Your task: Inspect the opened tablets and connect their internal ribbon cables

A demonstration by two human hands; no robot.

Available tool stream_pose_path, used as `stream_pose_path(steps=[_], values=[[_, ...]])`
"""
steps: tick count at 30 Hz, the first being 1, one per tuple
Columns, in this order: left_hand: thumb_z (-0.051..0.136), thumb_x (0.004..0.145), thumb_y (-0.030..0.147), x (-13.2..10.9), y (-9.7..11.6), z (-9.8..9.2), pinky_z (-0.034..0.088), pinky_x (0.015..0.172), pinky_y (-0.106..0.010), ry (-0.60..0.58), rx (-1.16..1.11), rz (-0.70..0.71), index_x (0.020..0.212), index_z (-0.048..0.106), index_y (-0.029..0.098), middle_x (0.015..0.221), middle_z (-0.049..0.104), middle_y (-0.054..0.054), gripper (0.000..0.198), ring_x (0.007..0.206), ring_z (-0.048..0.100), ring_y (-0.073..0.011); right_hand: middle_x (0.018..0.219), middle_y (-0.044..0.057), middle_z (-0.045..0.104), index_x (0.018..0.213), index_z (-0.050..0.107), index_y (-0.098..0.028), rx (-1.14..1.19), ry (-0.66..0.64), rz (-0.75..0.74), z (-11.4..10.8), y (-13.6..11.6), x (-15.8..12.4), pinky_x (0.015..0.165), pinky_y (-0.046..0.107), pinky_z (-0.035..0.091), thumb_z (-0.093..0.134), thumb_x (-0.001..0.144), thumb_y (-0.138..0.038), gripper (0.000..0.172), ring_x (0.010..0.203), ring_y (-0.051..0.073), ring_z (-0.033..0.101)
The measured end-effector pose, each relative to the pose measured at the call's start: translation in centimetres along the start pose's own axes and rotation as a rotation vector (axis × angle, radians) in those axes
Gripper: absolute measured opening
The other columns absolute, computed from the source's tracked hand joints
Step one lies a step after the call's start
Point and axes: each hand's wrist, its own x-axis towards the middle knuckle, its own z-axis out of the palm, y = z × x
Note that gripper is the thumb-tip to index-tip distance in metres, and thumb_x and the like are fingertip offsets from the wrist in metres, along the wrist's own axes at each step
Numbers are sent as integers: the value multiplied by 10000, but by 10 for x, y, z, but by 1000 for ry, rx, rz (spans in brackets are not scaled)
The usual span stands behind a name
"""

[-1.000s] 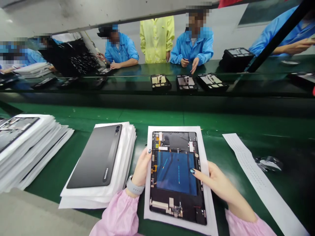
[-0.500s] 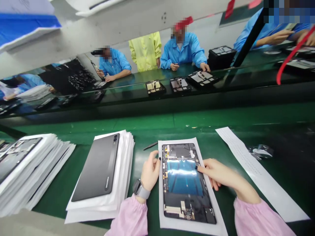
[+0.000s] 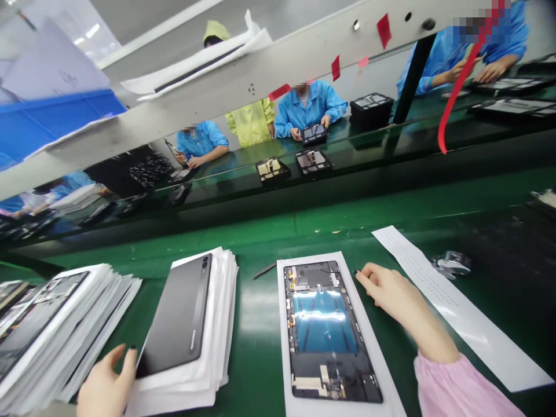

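Observation:
My left hand (image 3: 106,383) is at the bottom left with its fingers spread, holding nothing. Its fingertips are right by the lower edge of a dark grey tablet (image 3: 176,313), which lies face down on a stack of white sleeves (image 3: 222,324). My right hand (image 3: 391,298) lies open, its fingertips on the right edge of a white sheet (image 3: 284,347). On that sheet lies an open tablet chassis (image 3: 324,376), with circuit parts and a shiny blue-filmed panel showing. Its edge sits just left of my fingertips.
A taller stack of white-wrapped tablets (image 3: 73,313) is at the left. A black pry tool (image 3: 264,269) lies above the sheet on the green bench (image 3: 260,234). To the right are a perforated paper strip (image 3: 452,301) and a crumpled silver item (image 3: 452,263). Co-workers sit beyond a glass divider.
My left hand has left the sheet and moved down-left to the grey tablet. My right hand has drawn back to the sheet's right edge. The view has tilted.

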Motion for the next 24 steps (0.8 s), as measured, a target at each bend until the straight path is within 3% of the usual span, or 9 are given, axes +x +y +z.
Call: stream_pose_path(steps=[2, 4, 9, 15, 18, 20, 24], values=[[545, 719, 529, 9, -18, 7, 513, 730, -421, -94, -21, -117, 828, 681, 199, 805, 733, -122, 373, 827, 695, -375, 718, 1, 659, 850, 566, -255, 14, 56, -9, -2, -2, 0, 556, 317, 348, 411, 990, -481, 308, 668, 246, 661], [561, 719, 522, 7, -23, 12, 501, 716, -399, -110, -48, -141, 812, 696, 223, 792, 738, -95, 341, 840, 687, -362, 728, -5, 660, 855, 579, -258, 23, 87, -12, -1, -3, 0, 559, 316, 348, 421, 983, -481, 301, 677, 242, 657], [569, 765, 514, -7, -11, 12, 462, 700, -372, -38, -42, -81, 765, 696, 226, 698, 711, -55, 314, 740, 656, -309, 743, -7, 669, 829, 594, -257, 1, 91, -2, 5, -4, 4, 564, 313, 355, 450, 969, -461, 286, 696, 238, 656], [476, 856, 481, -11, -2, 7, 441, 678, -344, 20, 48, 48, 821, 631, 212, 944, 706, -103, 313, 825, 645, -286, 734, -2, 667, 822, 600, -255, 2, 94, -12, 8, -3, 7, 555, 318, 361, 462, 954, -453, 275, 675, 243, 653], [470, 860, 485, -13, 0, 0, 435, 692, -355, 98, 48, 49, 846, 621, 212, 907, 687, -94, 312, 826, 629, -290, 699, 3, 652, 798, 598, -255, 18, 113, -24, 9, -1, 7, 532, 318, 364, 470, 939, -465, 282, 637, 249, 641], [535, 810, 496, -12, 0, -6, 442, 701, -345, 91, -134, -33, 850, 622, 214, 795, 675, -52, 298, 780, 622, -269, 688, 13, 647, 787, 599, -255, 33, 145, -40, 10, 1, 8, 521, 324, 377, 469, 930, -463, 284, 625, 259, 635], [722, 601, 489, -4, 2, -12, 468, 616, -297, -116, -724, -265, 820, 609, 214, 692, 652, 20, 369, 661, 597, -205, 906, 51, 706, 972, 641, -248, 108, 255, -130, 6, -5, 6, 632, 362, 495, 441, 938, -432, 274, 781, 272, 670]])
